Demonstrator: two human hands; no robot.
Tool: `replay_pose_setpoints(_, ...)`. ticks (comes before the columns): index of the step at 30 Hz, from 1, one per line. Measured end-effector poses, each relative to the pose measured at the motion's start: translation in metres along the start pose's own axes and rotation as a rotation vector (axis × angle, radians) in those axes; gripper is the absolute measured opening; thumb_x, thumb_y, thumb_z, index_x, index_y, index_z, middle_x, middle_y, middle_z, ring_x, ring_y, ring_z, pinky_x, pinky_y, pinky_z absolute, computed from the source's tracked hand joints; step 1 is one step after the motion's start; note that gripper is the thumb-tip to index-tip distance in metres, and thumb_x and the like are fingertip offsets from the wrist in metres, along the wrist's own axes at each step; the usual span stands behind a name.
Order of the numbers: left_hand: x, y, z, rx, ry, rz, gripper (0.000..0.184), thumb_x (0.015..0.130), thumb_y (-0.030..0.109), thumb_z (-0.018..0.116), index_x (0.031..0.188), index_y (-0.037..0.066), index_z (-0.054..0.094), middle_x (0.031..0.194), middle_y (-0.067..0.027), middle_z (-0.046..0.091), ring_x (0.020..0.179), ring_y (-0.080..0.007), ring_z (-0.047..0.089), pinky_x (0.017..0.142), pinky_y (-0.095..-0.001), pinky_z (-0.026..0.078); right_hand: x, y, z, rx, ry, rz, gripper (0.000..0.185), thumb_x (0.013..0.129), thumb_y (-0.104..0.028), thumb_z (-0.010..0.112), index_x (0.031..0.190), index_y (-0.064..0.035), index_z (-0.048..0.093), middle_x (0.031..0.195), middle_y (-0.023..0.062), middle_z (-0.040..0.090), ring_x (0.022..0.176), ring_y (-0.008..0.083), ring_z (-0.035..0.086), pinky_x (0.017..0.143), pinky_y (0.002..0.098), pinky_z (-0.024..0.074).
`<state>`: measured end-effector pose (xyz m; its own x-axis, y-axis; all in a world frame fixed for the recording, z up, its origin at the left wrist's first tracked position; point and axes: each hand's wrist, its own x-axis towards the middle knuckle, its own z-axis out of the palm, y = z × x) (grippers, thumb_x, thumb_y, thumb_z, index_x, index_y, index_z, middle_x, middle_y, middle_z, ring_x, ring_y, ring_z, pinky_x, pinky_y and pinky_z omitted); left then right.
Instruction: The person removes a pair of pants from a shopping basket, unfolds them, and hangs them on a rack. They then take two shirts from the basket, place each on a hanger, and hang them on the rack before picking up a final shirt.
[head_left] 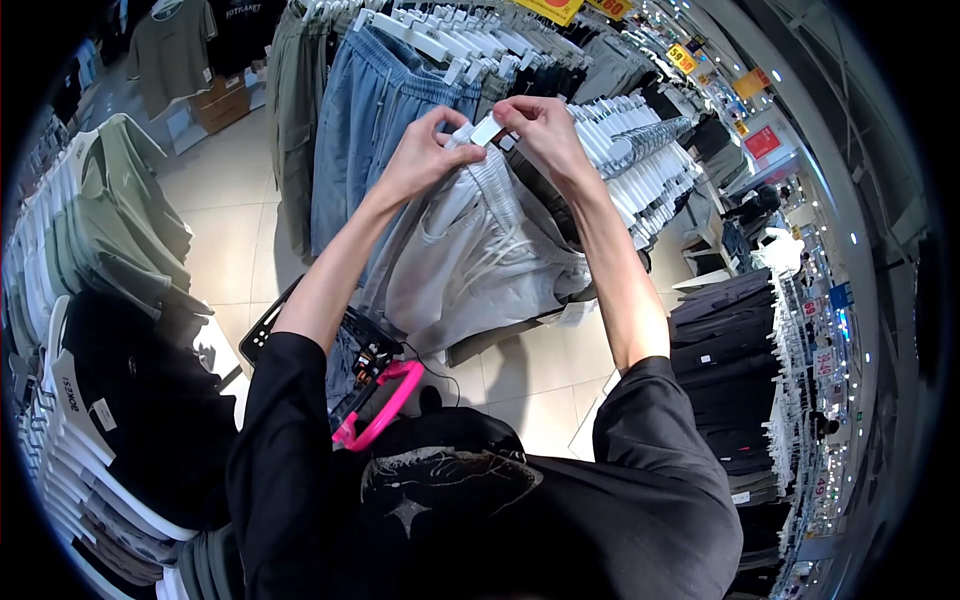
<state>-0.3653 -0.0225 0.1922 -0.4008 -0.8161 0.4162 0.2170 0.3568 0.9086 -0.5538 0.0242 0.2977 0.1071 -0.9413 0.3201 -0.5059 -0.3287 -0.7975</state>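
Tiled floor under everything, racks all round. Right: rack of dark trousers. Left: green shirts, with black shirts nearer the wearer. Ahead: blue jeans on a row of white hangers; more hangers bunched right of the hands. Containers: black basket with pink handle, low in front of the body, partly behind the left forearm; grey-blue cloth shows inside, dark bits near the handle too small to name. Brown box on the far left, below a hanging tee; contents can't be seen. Main item: light grey bottoms, hanging in front of the rack, just below both hands, between the forearms; trousers or shorts, can't tell. Waistband up near the fingertips, pale drawstring across the front. Left hand: thumb and index pinching the left end of a white piece at the waistband, other fingers curled. Right hand: thumb and index pinching its upper right end, other fingers bent. White piece bridges the two pinches; clip or tag, can't tell.
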Motion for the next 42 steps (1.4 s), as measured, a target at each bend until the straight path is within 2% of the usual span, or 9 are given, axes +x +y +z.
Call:
replay_pose_setpoints(5,-0.003,0.02,0.005,-0.037,-0.006,0.045,0.059,0.087,0.007,0.084,0.139,0.004,0.055,0.089,-0.0075,0.076,0.08,-0.0068,0.069,0.067,-0.0204,0.05,0.0,0.006,-0.002,0.031,-0.027,-0.008,0.031,0.1,-0.024,0.069,0.105,0.0062,0.075,0.087,0.0073,0.073,0.078,0.013,0.067,0.073,0.0291,0.0515)
replay_pose_setpoints(13,-0.001,-0.013,0.003,0.055,0.021,0.058,0.051,0.092,0.012,0.079,0.137,0.003,0.057,0.091,-0.0025,0.072,0.084,-0.0063,0.066,0.071,-0.0213,0.051,0.01,0.032,0.006,-0.227,-0.034,-0.086,0.041,0.104,-0.035,0.064,0.11,0.0043,0.072,0.087,0.0034,0.071,0.08,0.0096,0.063,0.079,0.0258,0.0503)
replay_pose_setpoints(17,-0.029,-0.052,-0.011,0.329,0.166,0.02,0.047,0.094,0.013,0.074,0.137,0.004,0.059,0.115,-0.0128,0.075,0.105,-0.0168,0.07,0.091,-0.0308,0.054,-0.016,0.03,0.019,-0.63,0.422,-0.623,0.036,0.092,-0.018,0.073,0.122,0.0013,0.066,0.117,0.0199,0.069,0.108,0.0384,0.063,0.096,0.0451,0.0492)
replay_pose_setpoints(20,-0.082,-0.119,-0.039,0.429,0.286,-0.076,0.045,0.094,0.01,0.071,0.137,0.005,0.059,0.125,-0.0153,0.072,0.115,-0.0211,0.069,0.096,-0.0332,0.055,-0.067,0.025,0.031,-0.579,0.439,-0.622,0.03,0.091,-0.012,0.073,0.117,0.0009,0.066,0.114,0.0179,0.069,0.106,0.0369,0.065,0.094,0.0436,0.0501)
replay_pose_setpoints(26,-0.246,-0.219,-0.097,0.324,0.127,-0.493,0.037,0.099,0.016,0.068,0.132,0.001,0.061,0.11,-0.0072,0.075,0.093,-0.0136,0.069,0.077,-0.0259,0.052,-0.245,0.096,0.072,-0.184,0.476,0.222,0.019,0.092,-0.014,0.076,0.095,0.0008,0.065,0.085,0.0096,0.065,0.076,0.0192,0.063,0.07,0.0321,0.0509)
replay_pose_setpoints(29,-0.289,-0.146,-0.073,0.166,0.186,-0.732,0.034,0.105,0.024,0.061,0.131,0.002,0.062,0.11,-0.006,0.076,0.087,-0.0091,0.068,0.071,-0.0213,0.045,-0.303,0.154,0.044,-0.157,0.772,0.543,0.041,0.094,-0.018,0.077,0.125,-0.0003,0.057,0.111,0.0099,0.068,0.094,0.0153,0.064,0.081,0.0311,0.0516)
replay_pose_setpoints(34,-0.305,-0.12,-0.043,0.091,0.237,-0.765,0.034,0.106,0.022,0.059,0.134,0.003,0.062,0.113,-0.0069,0.075,0.091,-0.0103,0.068,0.076,-0.0229,0.047,-0.283,0.163,-0.015,-0.232,0.82,0.24,0.055,0.091,-0.018,0.08,0.135,0.0013,0.052,0.123,0.0137,0.063,0.104,0.0165,0.06,0.087,0.0316,0.0503)
replay_pose_setpoints(38,-0.287,-0.1,-0.011,0.08,0.15,-0.71,0.033,0.106,0.022,0.059,0.132,0.003,0.062,0.113,-0.0075,0.075,0.092,-0.0111,0.068,0.079,-0.0237,0.048,-0.264,0.148,-0.038,0.303,0.632,0.434,0.046,0.097,-0.026,0.077,0.129,0.0023,0.06,0.087,-0.0033,0.066,0.079,0.0041,0.052,0.074,0.0225,0.042)
replay_pose_setpoints(42,-0.279,-0.102,0.001,0.072,0.114,-0.68,0.032,0.106,0.022,0.059,0.131,0.003,0.062,0.112,-0.0068,0.076,0.093,-0.0106,0.068,0.081,-0.0249,0.049,-0.265,0.117,-0.052,0.217,0.416,0.454,0.027,0.098,-0.022,0.076,0.11,0.0015,0.071,0.087,-0.0027,0.068,0.072,0.0031,0.052,0.067,0.0213,0.0421)
